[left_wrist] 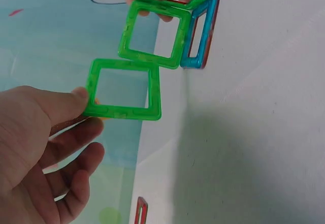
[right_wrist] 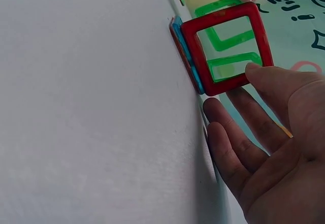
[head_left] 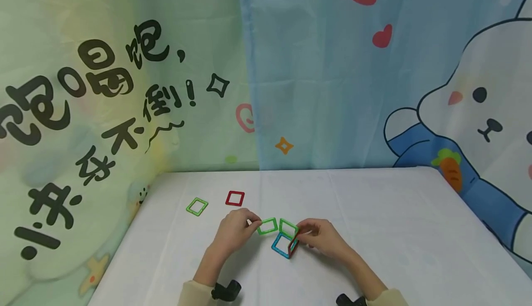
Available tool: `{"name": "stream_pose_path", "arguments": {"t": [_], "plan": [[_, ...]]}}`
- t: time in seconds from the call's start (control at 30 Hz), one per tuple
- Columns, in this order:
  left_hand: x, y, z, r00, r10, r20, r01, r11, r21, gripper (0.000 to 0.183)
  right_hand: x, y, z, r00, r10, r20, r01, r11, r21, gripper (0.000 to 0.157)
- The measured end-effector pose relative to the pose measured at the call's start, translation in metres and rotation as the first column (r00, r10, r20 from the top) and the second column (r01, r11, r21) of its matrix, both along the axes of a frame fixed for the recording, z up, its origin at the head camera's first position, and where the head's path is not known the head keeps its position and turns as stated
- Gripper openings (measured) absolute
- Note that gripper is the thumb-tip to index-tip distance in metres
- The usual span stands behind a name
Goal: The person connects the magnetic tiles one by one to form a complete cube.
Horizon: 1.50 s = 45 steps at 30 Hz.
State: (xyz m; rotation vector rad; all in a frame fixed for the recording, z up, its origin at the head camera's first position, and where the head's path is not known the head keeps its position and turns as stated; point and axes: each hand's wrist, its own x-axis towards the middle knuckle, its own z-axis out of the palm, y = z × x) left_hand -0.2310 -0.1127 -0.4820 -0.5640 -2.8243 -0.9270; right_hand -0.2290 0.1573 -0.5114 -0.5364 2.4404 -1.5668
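Note:
My left hand (head_left: pixel 238 227) pinches one edge of a green square magnetic tile (left_wrist: pixel 122 113) between thumb and fingers, holding it raised. Close beside it, a second green tile (head_left: pixel 289 223) stands tilted up from a blue tile (head_left: pixel 280 253) that lies on the table. In the right wrist view a red layer shows under the blue tile. My right hand (head_left: pixel 326 237) has thumb and index finger on a red square tile (right_wrist: pixel 262 36), which stands up along the blue tile's edge. Its other fingers are spread loosely below. The two green tiles overlap behind the red frame in that view.
Farther back on the white table (head_left: pixel 395 213) lie a loose red tile (head_left: pixel 234 205) and a loose green tile (head_left: pixel 202 209), both left of the joined tiles. A printed curtain (head_left: pixel 316 112) hangs behind the table's far edge.

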Motion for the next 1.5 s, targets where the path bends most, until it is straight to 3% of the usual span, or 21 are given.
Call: {"name": "stream_pose_path", "arguments": {"t": [0.23, 0.47, 0.67, 1.2, 1.37, 1.5], "plan": [[0.000, 0.007, -0.005, 0.998, 0.016, 0.063, -0.017, 1.000, 0.017, 0.011, 0.005, -0.001, -0.002, 0.999, 0.007, 0.041, -0.007, 1.000, -0.008, 0.023], [0.000, 0.013, -0.005, 0.999, -0.008, 0.040, 0.008, 1.000, 0.012, 0.011, 0.010, -0.003, -0.001, 0.999, 0.015, 0.045, -0.013, 0.999, -0.045, 0.018], [0.001, 0.017, -0.004, 0.998, -0.006, 0.064, 0.005, 1.000, 0.017, 0.013, 0.012, -0.006, 0.000, 0.998, 0.007, 0.062, -0.002, 0.997, -0.078, 0.019], [0.002, 0.019, -0.006, 0.998, 0.011, 0.058, -0.012, 1.000, 0.017, 0.013, 0.015, -0.011, 0.003, 1.000, 0.019, 0.013, -0.019, 0.999, -0.032, 0.018], [0.000, 0.020, -0.007, 0.999, 0.008, 0.042, -0.008, 1.000, 0.003, 0.011, 0.016, -0.012, 0.001, 0.997, 0.076, -0.024, -0.076, 0.997, 0.010, 0.021], [-0.002, 0.021, -0.007, 0.999, 0.004, 0.041, -0.005, 1.000, 0.018, 0.010, 0.015, -0.015, 0.004, 0.989, 0.126, -0.070, -0.123, 0.991, 0.047, 0.033]]}}
